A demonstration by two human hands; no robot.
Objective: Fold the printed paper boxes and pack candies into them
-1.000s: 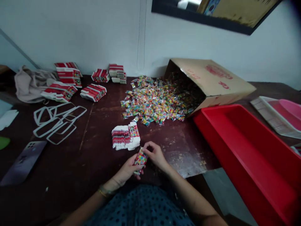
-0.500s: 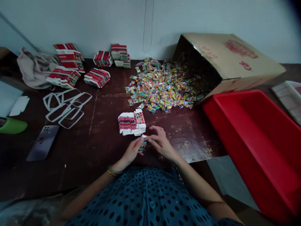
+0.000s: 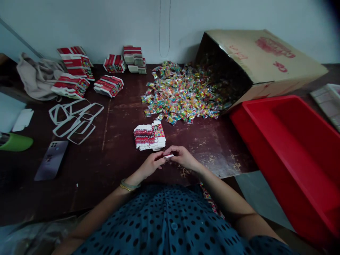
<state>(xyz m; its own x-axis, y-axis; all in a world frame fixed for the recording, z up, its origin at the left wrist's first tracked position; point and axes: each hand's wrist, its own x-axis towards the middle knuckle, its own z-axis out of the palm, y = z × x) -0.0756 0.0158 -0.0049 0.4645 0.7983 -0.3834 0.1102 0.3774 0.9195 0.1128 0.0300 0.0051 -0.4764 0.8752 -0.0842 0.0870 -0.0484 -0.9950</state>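
Observation:
Between my two hands is a small printed carton (image 3: 169, 156), a white and red edge of it showing. My left hand (image 3: 152, 164) grips its left side, with the thumb and fingers closed on it. From the right, my right hand (image 3: 183, 158) pinches the other end. Most of the carton is hidden by my fingers. Just beyond my hands lies a fanned stack of flat cartons (image 3: 148, 136), white and red with a colourful printed panel. Behind that stack spreads a heap of small wrapped candies (image 3: 180, 94).
A cardboard box (image 3: 265, 56) lies on its side at the back right, candies at its mouth. A red plastic tub (image 3: 287, 148) stands at the right. Left are bundled cartons (image 3: 108, 85), white paper bands (image 3: 77, 122), a phone (image 3: 51, 160) and a green cup (image 3: 17, 142).
My right hand has closed onto the carton, its fingers no longer spread. The carton has turned, so its printed face is now out of sight. The stack stays in place.

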